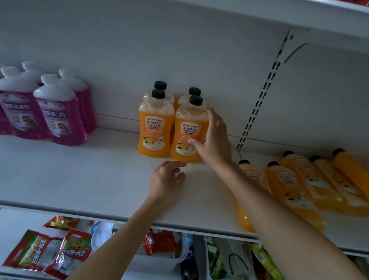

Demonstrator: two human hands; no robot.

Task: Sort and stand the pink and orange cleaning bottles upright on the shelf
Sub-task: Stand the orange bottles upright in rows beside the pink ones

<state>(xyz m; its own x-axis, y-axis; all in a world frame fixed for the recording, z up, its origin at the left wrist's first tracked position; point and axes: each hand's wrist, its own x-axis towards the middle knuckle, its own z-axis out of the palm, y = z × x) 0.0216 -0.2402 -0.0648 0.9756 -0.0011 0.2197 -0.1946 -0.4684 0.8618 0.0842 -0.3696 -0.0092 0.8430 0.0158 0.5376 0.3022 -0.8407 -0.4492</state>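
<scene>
Now gripping the front right orange bottle (187,121) with the right hand (213,141), upright at the middle of the shelf (81,173) in a group of four. Resting the left hand (167,179), loose and holding nothing, just before it. Facing pink bottles (59,112) standing at the left and more orange bottles (312,190) lying flat at the right.

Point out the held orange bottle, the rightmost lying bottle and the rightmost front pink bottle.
Held orange bottle (188,128): head view, its label.
Rightmost lying bottle (360,177): head view, its body.
Front pink bottle (59,119): head view, its label.
</scene>
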